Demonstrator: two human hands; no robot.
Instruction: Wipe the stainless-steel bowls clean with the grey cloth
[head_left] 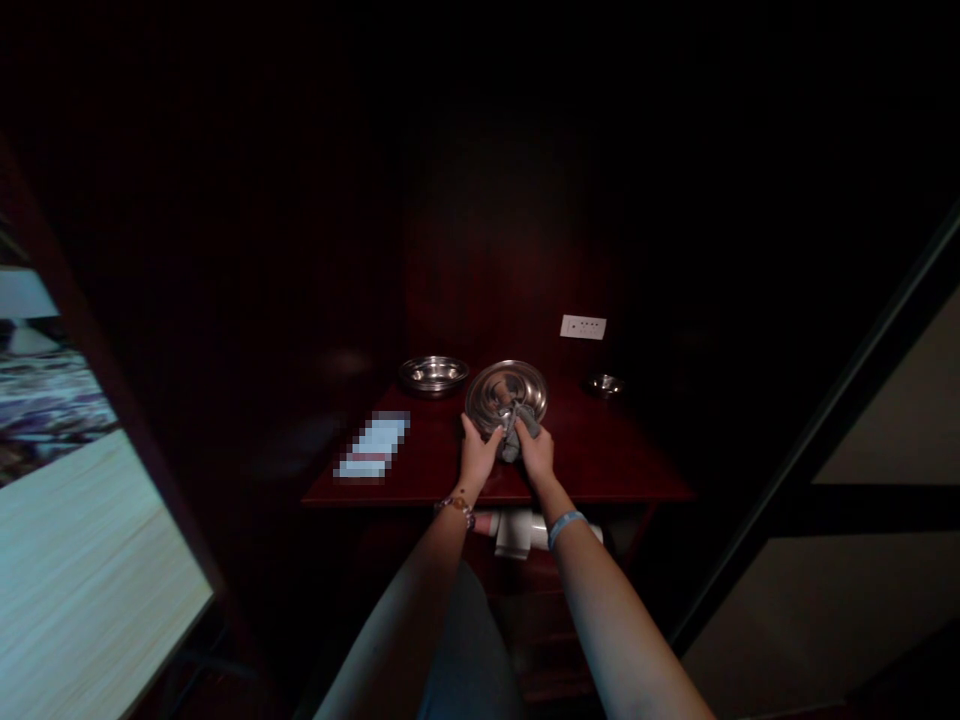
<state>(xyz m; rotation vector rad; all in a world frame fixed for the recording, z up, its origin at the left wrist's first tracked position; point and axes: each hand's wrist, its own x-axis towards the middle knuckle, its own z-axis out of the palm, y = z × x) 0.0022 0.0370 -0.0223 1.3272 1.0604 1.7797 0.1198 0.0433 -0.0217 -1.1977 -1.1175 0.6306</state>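
A round, shiny metal plate is tilted up above the dark red shelf, its reflective inner face toward me. My left hand is closed on its lower left rim, with the thumb over the near side. A crumpled grey cloth lies against the lower right of the plate. My right hand is closed on that cloth and presses it to the metal; its fingertips are partly hidden in the folds.
On the red shelf stand a metal bowl at the back left and a small metal bowl at the right. A blurred-out pale sheet lies left. A white socket is on the back wall. White items sit below.
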